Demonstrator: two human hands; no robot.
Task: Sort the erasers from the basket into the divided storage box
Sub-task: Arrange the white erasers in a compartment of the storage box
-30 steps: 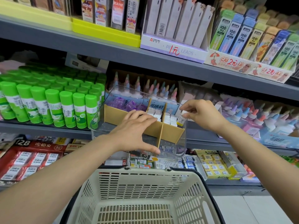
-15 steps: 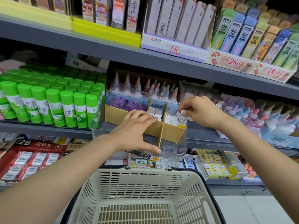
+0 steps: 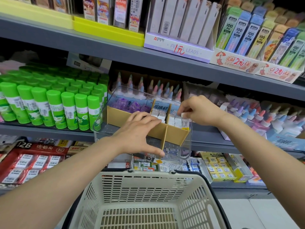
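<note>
Starting nearest, the basket (image 3: pixel 148 200) shows no erasers in its visible part. Beyond it, the left hand (image 3: pixel 137 134) spans the storage box (image 3: pixel 184 146), thumb under, fingers straight over the cardboard divider (image 3: pixel 165 129). Farther right, the right hand (image 3: pixel 199 111) pinches 1 upright eraser (image 3: pixel 184 120), directly beneath its fingertips, in the rightmost compartment.

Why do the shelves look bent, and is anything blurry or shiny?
Head view: the wide lens bows the shelf edge and stretches the forearms; the clear storage box catches faint glare; the eraser under the right hand stays sharp; lighting even.
</note>
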